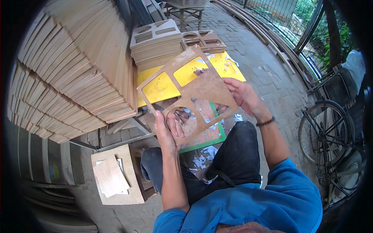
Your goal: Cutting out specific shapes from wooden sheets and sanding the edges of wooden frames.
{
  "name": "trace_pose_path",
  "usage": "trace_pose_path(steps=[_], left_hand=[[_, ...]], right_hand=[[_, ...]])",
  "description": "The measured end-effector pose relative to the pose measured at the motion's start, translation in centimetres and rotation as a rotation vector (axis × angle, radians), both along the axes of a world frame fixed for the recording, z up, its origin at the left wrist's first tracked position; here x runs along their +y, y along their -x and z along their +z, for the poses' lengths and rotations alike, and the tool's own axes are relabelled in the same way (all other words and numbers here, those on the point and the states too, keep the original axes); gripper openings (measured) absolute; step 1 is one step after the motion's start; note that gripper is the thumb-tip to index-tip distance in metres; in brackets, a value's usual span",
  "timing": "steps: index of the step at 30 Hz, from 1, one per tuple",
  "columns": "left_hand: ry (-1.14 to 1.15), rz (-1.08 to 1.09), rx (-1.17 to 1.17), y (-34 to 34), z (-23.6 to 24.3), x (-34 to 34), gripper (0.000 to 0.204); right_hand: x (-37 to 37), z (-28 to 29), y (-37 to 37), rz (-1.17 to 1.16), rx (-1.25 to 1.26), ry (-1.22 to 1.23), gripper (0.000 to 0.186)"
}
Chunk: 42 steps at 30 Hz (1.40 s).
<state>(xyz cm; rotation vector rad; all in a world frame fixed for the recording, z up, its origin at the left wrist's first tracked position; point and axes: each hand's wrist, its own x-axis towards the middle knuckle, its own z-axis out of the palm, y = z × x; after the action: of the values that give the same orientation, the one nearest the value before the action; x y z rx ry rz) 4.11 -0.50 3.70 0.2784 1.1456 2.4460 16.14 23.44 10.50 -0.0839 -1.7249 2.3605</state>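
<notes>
A thin brown fibreboard panel [203, 90], with a round cutout and several squarish ones, is held tilted above my knees. My left hand [168, 130] grips its lower left edge, thumb on the near face and fingers showing through the round hole. At the right edge my right hand [245, 96] takes hold of the panel, slightly blurred; some skin shows through the cutout beside it. A dark scrap [200, 72] appears within an upper cutout. Below lies a green-edged board [206, 144] strewn with torn white paper bits.
A yellow board [229, 66] carries stacks of similar cut panels [157, 48]. Tall stacks of thin wooden sheets [77, 66] rise at left. A low wooden box top [116, 198] holds loose sheets. A bicycle [324, 126] stands at right, long planks [264, 35] along the fence.
</notes>
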Motion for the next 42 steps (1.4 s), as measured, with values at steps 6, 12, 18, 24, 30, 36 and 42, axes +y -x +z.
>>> trace_pose_path(steps=[6, 12, 18, 24, 30, 36, 42], left_hand=[[0.080, -0.040, 0.035, -1.2, 0.4, 0.8, 0.053], [0.022, -0.200, 0.003, -0.5, -0.7, 0.4, 0.054], [-0.086, -0.324, -0.078, -0.1, -0.7, -1.1, 0.052], [-0.009, -0.132, -0.044, 0.6, -1.2, -1.5, 0.048], [0.049, -0.120, -0.029, 0.3, -0.3, -0.5, 0.048], [0.080, -0.088, 0.000, 0.0, -0.3, -0.1, 0.051], [0.083, -0.009, 0.045, -1.3, -0.6, 0.8, 0.053]], right_hand=[[0.2, 0.3, 1.3, -0.370, 0.113, -0.630, 0.038], [1.5, 1.4, -1.8, 0.012, 0.124, 0.049, 0.023], [1.2, -3.6, -4.9, -0.182, -0.180, -0.589, 0.014], [0.4, -10.2, -9.4, 0.081, -0.421, -1.198, 0.044], [-2.2, -8.3, -10.2, -0.348, -0.093, -0.407, 0.037], [-4.3, -4.5, -8.4, -0.163, -0.034, 0.056, 0.044], [-8.2, -4.5, -6.3, -0.270, 0.046, 0.243, 0.026]])
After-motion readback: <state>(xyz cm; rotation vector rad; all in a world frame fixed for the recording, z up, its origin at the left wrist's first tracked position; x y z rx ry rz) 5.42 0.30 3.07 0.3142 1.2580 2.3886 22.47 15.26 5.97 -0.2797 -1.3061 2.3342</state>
